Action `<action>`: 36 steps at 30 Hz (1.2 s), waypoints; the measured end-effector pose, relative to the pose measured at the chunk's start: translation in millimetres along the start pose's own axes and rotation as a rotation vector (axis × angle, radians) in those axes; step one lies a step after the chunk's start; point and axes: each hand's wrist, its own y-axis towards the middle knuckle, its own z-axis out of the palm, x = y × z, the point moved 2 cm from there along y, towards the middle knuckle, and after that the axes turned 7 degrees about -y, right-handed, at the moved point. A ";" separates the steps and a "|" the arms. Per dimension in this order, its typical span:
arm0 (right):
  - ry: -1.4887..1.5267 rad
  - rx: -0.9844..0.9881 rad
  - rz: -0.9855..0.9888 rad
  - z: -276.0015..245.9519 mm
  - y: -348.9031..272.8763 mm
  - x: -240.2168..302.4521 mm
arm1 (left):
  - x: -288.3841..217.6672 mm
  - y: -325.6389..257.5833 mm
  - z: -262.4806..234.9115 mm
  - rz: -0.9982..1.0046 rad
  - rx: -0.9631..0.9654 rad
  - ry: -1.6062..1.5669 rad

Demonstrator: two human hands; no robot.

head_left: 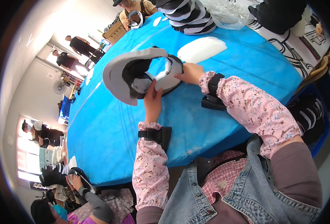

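Above the blue-covered table (120,142) I hold a cap (116,72), grey outside and black within, its wide curved brim pointing left. Its opening is turned up toward me, and blue shows through the middle. My left hand (153,100) grips the near edge, with fingertips up against the grey lining. At the cap's right end, my right hand (190,72) pinches the light grey band, its fingers closed on the edge. Just beyond lies a flat white rounded piece (204,49). Both wrists carry black straps over pink floral sleeves.
A stack of black and grey caps (187,16) stands at the far side beside clear plastic wrap (226,13). Another person (137,11) works across the table, and one (75,201) at lower left. A blue crate (318,130) holds dark striped items at right.
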 end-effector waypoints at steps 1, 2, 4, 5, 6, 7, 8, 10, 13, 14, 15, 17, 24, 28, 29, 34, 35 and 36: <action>-0.056 -0.038 0.007 6.5 4.2 -3.0 | 4.9 1.5 1.3 0.022 0.018 0.023; -0.109 -0.067 0.002 10.1 7.8 -0.9 | 8.9 2.7 0.7 0.019 0.013 0.030; -0.139 -0.040 -0.022 12.8 13.0 -2.9 | 12.6 5.4 -2.9 0.233 -0.099 0.079; -0.158 -0.053 -0.040 14.1 14.7 -7.9 | 11.0 11.5 -2.5 0.228 -0.105 0.081; -0.173 -0.064 -0.060 15.2 13.4 -8.8 | 8.4 18.4 -3.4 0.130 0.001 0.148; -0.178 -0.028 -0.066 14.9 14.9 -11.1 | 5.8 25.5 -3.4 0.030 0.107 0.213; -0.170 -0.024 -0.079 16.1 14.8 -3.8 | 11.7 33.3 -12.3 0.024 0.098 0.224; -0.152 -0.022 -0.112 18.8 14.7 12.4 | 30.3 43.2 -30.9 -0.132 0.171 0.279; -0.195 0.035 -0.090 19.1 17.8 -1.7 | 14.5 52.5 -15.5 -0.081 0.210 0.346; -0.194 0.035 -0.087 18.8 17.9 -2.9 | 10.6 53.2 -14.7 -0.060 0.213 0.427; -0.189 0.030 -0.090 18.5 17.8 -4.4 | 6.9 57.1 -14.0 -0.060 0.217 0.427; -0.179 0.026 -0.098 18.3 17.1 -3.7 | 14.1 65.8 -16.6 -0.405 0.505 0.382; -0.139 0.073 -0.191 17.5 13.6 21.3 | 77.5 48.9 -51.0 -0.209 0.348 0.417; -0.139 0.152 -0.154 13.7 13.8 2.5 | 90.5 43.7 -25.5 -0.145 0.144 0.276; -0.142 0.154 -0.154 12.7 14.1 0.9 | 90.4 44.7 -23.9 -0.033 0.055 0.229; -0.110 0.214 -0.141 11.7 14.8 3.6 | 107.3 47.3 -19.2 0.057 -0.012 0.367; -0.105 0.215 -0.147 12.9 14.5 8.8 | 115.3 45.7 -23.2 0.107 -0.071 0.416; -0.113 0.183 -0.172 13.0 14.2 15.6 | 123.1 44.7 -29.5 0.107 -0.077 0.425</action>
